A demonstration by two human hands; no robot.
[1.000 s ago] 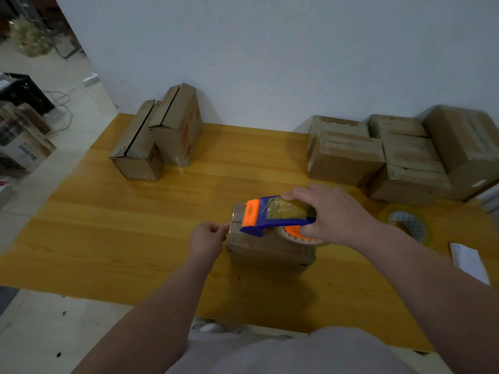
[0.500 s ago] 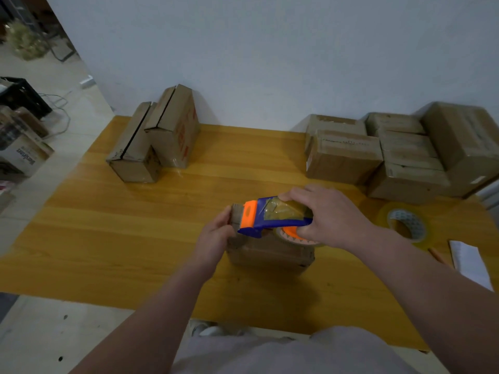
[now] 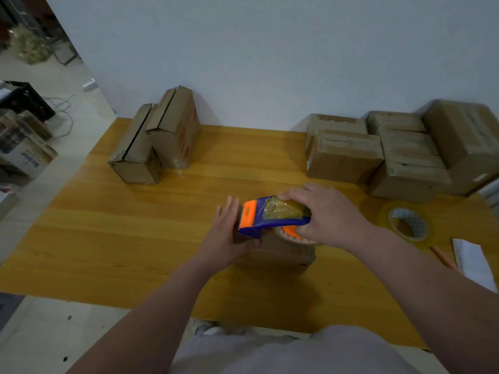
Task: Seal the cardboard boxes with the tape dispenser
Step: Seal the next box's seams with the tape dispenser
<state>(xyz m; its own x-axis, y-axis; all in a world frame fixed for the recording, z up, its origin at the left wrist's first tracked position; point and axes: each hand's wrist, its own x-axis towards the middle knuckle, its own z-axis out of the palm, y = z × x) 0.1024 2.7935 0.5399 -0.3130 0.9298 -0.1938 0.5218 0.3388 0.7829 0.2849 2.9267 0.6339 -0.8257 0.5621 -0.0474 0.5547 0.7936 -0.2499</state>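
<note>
A small cardboard box (image 3: 280, 252) lies in the middle of the wooden table (image 3: 135, 238). My right hand (image 3: 328, 214) grips a blue and orange tape dispenser (image 3: 267, 215) on top of the box, its orange cutter end pointing left. My left hand (image 3: 226, 236) presses flat against the box's left end with the fingers straight and spread, just under the cutter. The box's top is mostly hidden by the dispenser and my hands.
Two cardboard boxes (image 3: 154, 141) stand at the back left of the table. A stack of several boxes (image 3: 399, 149) sits at the back right. A spare tape roll (image 3: 407, 224), a pencil (image 3: 441, 257) and a white paper (image 3: 472, 261) lie at the right.
My left hand moved from beside the box, fingers curled, to the box's left end and now lies flat against it. The dispenser has stayed on top of the box.
</note>
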